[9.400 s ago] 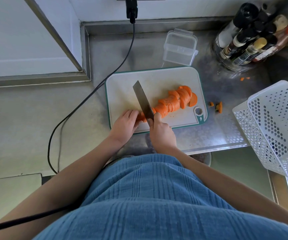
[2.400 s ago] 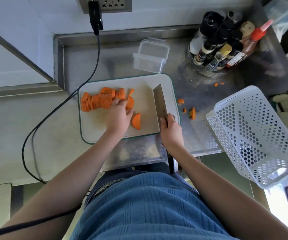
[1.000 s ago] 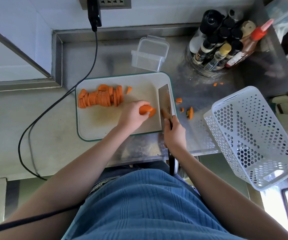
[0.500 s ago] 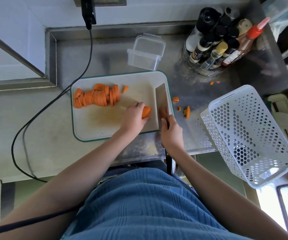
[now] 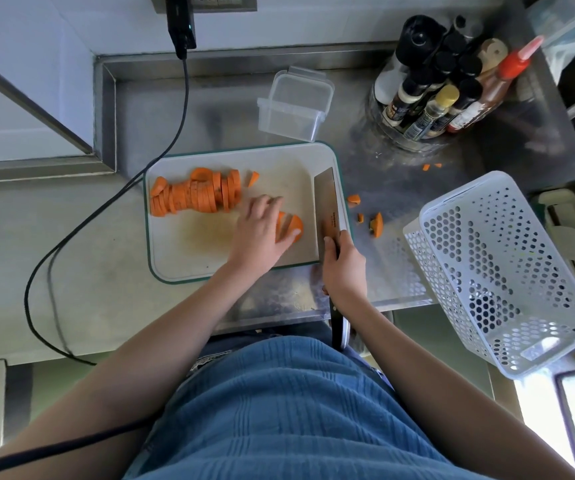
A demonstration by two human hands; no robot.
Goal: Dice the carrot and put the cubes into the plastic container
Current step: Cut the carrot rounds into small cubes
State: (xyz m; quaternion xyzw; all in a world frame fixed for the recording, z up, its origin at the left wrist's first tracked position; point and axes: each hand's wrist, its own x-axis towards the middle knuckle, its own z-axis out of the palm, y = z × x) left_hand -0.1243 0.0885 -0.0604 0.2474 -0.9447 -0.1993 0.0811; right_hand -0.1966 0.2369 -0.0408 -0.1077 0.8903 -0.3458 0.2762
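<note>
Carrot slices (image 5: pixel 196 195) on cutting board (image 5: pixel 189 258), steel counter (image 5: pixel 393 188).

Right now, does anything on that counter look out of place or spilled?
Yes. A few carrot bits lie off the cutting board on the steel counter, right of the cleaver, with two more specks by the bottle rack. The plastic container holds no carrot.

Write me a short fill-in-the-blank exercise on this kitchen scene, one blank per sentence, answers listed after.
1. The right hand grips the handle of the ____.
2. The plastic container behind the cutting board holds ____ carrot pieces.
3. The left hand rests on a few carrot slices lying on the ____.
4. The white perforated basket stands to the ____ of the board.

Answers: knife; no; cutting board; right
</note>
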